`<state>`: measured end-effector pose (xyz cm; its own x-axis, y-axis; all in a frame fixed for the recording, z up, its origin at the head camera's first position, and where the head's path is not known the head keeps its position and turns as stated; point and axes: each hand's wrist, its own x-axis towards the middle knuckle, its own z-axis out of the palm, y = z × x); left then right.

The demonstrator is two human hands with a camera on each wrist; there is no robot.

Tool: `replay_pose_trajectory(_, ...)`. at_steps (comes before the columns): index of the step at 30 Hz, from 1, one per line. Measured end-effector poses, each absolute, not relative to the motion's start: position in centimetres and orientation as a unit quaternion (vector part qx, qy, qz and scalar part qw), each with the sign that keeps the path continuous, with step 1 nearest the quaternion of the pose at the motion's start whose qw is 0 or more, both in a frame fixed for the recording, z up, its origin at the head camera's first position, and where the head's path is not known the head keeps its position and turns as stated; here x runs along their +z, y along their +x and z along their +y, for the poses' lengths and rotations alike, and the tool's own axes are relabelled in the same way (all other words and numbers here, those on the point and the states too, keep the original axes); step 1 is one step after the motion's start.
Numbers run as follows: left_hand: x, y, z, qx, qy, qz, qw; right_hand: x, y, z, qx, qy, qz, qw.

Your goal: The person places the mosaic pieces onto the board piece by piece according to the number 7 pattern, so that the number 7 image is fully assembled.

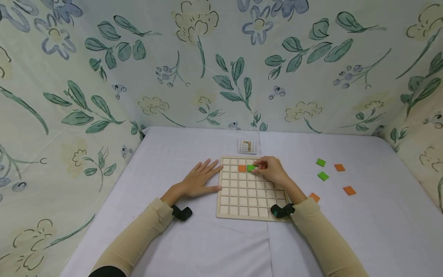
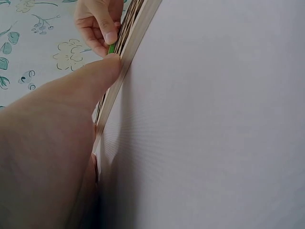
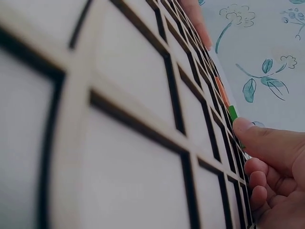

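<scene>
As the left hand (image 1: 200,181) spreads against the left edge of a grid board (image 1: 243,218), the right hand (image 1: 272,170) pinches a green tile (image 1: 250,168) beside an orange tile (image 1: 242,168) near the far edge; loose tiles (image 1: 340,167) lie off the right edge.

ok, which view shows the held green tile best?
Head: the green tile shows most of its face, beside an orange tile. Left wrist: only a thin edge. Right wrist: a sliver, partly covered by fingers.
</scene>
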<state>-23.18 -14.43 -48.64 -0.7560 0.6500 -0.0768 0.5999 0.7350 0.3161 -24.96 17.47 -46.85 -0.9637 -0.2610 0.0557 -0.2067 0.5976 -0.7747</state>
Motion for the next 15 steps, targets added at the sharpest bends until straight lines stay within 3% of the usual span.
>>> replay_pose_trajectory(15,-49.1,-23.29,-14.46,0.132,0.333,0.93,0.085,-46.61,-24.72,17.25,-0.439,-0.13,0.888,0.034)
